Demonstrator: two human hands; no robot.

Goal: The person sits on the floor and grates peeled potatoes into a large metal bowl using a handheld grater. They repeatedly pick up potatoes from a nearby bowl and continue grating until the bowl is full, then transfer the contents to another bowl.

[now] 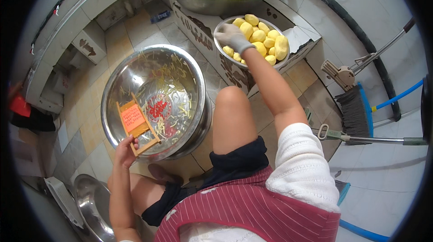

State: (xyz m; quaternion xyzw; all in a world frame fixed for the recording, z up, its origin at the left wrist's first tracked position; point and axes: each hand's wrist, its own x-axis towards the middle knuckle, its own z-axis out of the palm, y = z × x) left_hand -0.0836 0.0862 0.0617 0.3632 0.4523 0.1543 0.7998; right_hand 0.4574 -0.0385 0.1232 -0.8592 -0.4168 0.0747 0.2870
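Note:
My left hand point(126, 152) grips the lower end of a wooden-framed grater point(133, 120) with an orange grating plate. The grater leans inside a large stainless steel basin point(199, 83), where thin pale-yellow potato shreds point(169, 68) cling to the wall and bottom. Up and to the right, my right hand point(234, 37) wears a light glove and reaches over the left side of a metal bowl point(287, 54). Peeled yellow potatoes point(258, 35) fill that bowl. The fingers of the gloved hand curl downward, and whether a potato is in them is hidden.
A wide metal basin point(216, 3) of yellowish liquid stands behind the potato bowl on a worn white ledge point(203, 35). A broom point(358, 113) and a mop point(338, 73) lean at right. Another steel basin point(91, 198) sits at lower left. My bare knee point(233, 106) is between basin and bowl.

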